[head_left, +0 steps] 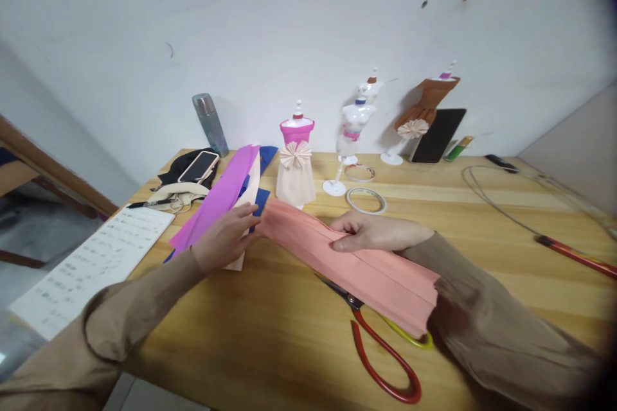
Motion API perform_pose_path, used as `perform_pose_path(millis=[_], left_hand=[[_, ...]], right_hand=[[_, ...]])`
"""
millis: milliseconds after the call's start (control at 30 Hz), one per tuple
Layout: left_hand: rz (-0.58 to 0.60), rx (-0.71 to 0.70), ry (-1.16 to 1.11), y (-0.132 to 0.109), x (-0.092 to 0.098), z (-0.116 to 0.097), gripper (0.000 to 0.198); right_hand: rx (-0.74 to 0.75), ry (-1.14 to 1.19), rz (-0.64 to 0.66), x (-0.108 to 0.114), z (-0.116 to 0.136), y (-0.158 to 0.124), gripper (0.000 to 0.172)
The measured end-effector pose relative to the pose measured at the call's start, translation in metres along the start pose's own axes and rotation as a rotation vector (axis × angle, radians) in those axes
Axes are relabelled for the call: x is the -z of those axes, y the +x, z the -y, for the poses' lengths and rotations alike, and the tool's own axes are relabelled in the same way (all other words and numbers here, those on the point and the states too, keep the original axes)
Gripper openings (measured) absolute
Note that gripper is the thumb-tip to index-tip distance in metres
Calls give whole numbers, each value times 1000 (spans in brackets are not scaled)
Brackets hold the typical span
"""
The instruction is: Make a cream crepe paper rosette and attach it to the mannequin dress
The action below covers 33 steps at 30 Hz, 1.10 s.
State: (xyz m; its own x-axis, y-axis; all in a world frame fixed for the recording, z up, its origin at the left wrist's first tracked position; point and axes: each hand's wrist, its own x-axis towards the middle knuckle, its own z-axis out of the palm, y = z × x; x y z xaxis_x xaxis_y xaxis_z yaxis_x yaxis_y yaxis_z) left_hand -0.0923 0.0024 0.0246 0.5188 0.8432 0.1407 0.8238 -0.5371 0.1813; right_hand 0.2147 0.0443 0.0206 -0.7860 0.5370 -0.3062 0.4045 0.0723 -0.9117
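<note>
My right hand [366, 231] grips a folded strip of coral crepe paper [385, 276], thumb on top and fingers curled at its upper edge. My left hand [224, 239] is at the strip's far left end, its fingers stretched and apart over a loose pile of paper. In that pile lie a purple sheet [219, 196], a blue piece [263, 199] and a pale peach piece [251, 187]. Beneath the coral strip, scissors [354, 302] with a red and a yellow handle rest on the table, partly covered.
Small dress-form mannequins [296, 135] in paper dresses stand at the back of the wooden table [231, 327]. Tape rolls [367, 200] lie before them. At left are a bottle [211, 125], a phone [198, 167] and a written sheet [96, 257]. A red-handled cable tool [578, 255] lies right.
</note>
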Motion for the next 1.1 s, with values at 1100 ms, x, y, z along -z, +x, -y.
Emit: perform_pose_path(millis=[1100], left_hand=[[526,-219,-109,59,22,-45,24]], right_hand=[[-25,18,-100,2,-31,-34,36]])
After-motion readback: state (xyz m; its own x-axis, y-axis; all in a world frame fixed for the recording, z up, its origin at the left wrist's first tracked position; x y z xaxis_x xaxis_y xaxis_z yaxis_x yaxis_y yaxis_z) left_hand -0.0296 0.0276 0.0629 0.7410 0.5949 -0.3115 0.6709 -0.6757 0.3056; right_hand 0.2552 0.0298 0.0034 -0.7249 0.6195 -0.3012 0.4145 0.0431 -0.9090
